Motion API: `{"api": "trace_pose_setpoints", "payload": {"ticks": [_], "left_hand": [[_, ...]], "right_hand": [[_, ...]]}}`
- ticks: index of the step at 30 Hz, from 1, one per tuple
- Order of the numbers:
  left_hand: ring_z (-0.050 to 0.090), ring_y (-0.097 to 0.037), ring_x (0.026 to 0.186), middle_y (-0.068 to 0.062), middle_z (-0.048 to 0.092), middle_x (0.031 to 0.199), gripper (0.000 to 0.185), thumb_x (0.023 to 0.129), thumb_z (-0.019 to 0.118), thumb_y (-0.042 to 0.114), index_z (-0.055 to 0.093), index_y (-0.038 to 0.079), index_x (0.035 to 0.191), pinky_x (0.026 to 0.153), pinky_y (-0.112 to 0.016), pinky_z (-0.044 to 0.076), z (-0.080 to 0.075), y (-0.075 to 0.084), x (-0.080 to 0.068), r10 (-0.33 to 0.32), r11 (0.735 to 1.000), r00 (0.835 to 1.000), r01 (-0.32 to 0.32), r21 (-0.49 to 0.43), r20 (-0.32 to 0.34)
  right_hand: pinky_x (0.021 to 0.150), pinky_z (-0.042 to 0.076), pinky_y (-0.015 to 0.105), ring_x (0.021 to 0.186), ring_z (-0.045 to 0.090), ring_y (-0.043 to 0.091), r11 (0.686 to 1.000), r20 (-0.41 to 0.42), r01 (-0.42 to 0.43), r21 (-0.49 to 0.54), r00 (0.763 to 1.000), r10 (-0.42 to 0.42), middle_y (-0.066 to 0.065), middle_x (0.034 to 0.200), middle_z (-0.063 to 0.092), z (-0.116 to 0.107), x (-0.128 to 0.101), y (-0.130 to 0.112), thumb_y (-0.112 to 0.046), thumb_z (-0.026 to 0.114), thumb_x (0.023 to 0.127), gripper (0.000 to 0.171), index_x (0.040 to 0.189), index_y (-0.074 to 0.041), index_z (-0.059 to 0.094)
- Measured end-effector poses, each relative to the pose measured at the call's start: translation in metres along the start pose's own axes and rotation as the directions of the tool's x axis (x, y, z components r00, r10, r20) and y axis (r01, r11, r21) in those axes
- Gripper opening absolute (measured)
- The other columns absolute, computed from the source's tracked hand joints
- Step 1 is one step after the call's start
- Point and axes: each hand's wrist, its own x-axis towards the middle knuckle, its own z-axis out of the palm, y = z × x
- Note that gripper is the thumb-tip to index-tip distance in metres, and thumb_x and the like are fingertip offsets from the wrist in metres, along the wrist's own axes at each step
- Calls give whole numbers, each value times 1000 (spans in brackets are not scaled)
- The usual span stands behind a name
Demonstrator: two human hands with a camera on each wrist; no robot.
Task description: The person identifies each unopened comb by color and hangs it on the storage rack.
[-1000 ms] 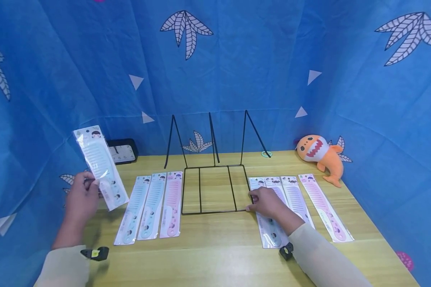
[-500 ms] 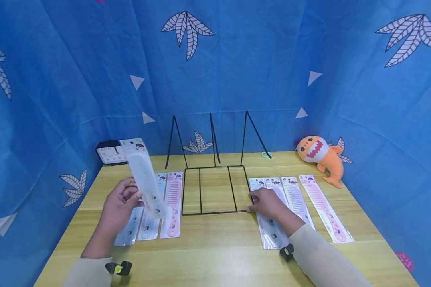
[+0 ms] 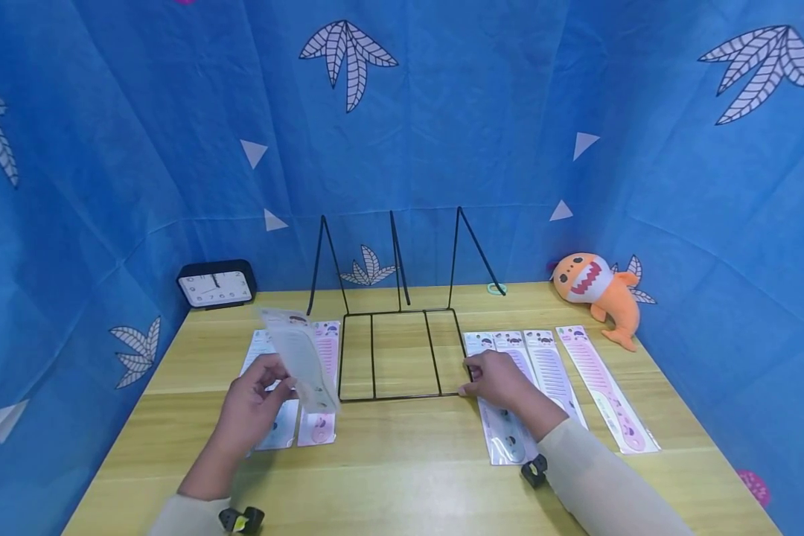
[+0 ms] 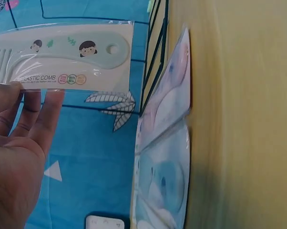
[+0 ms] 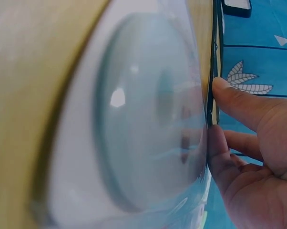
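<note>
My left hand [image 3: 263,393] pinches a pale packaged comb [image 3: 301,358] by its lower half and holds it tilted just above the table, left of the black wire rack [image 3: 398,354]. In the left wrist view the comb's handle end [image 4: 67,56] sticks out past my fingers [image 4: 31,112]. Under it lie other packaged combs [image 3: 323,372], light blue and pink. My right hand [image 3: 494,378] rests on a blue packaged comb [image 3: 505,432] with relaxed fingers, its fingertips [image 5: 219,143] against the rack's front right corner [image 5: 212,71].
Several more packaged combs [image 3: 599,387] lie in a row right of the rack. A black clock [image 3: 216,284] stands at the back left and an orange shark plush [image 3: 596,286] at the back right. Blue cloth walls enclose the wooden table [image 3: 409,461].
My left hand has carried the comb from the far left edge rightward and lower, to beside the rack. The right hand has stayed at the rack's corner.
</note>
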Motion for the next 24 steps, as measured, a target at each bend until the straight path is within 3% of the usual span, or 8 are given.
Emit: {"api": "trace_pose_setpoints", "payload": {"ticks": [4,8,13,24], "left_hand": [[74,-7,109,-11,74,120,23,107,65,-2,62,12,125,84,-24,68,8,3,1,24,999,1000,-24,-27,8],[76,-16,111,-13,74,119,23,106,65,-3,62,10,125,84,-24,68,12,3,2,36,999,999,-36,-30,20],[76,-31,116,-11,73,114,23,107,65,-1,61,11,125,86,-25,68,14,1,4,25,1000,999,-25,-9,39],[75,-36,122,-12,74,121,23,108,64,2,59,14,128,88,-24,67,18,4,6,-34,999,998,32,43,51]], "right_hand": [[81,52,36,89,57,18,1000,-1,-1,3,1000,1,2,96,66,1,0,0,-27,94,87,62,140,-3,72],[78,51,35,87,56,18,1000,-2,9,3,1000,-9,1,93,64,2,0,0,-26,94,87,61,139,-3,73],[77,49,35,87,55,18,1000,-4,12,0,1000,-12,1,93,63,1,0,0,-25,94,87,58,138,-5,74],[75,46,33,85,55,18,1000,-3,22,-8,1000,-22,1,89,61,1,0,0,-26,94,87,53,134,-7,77]]}}
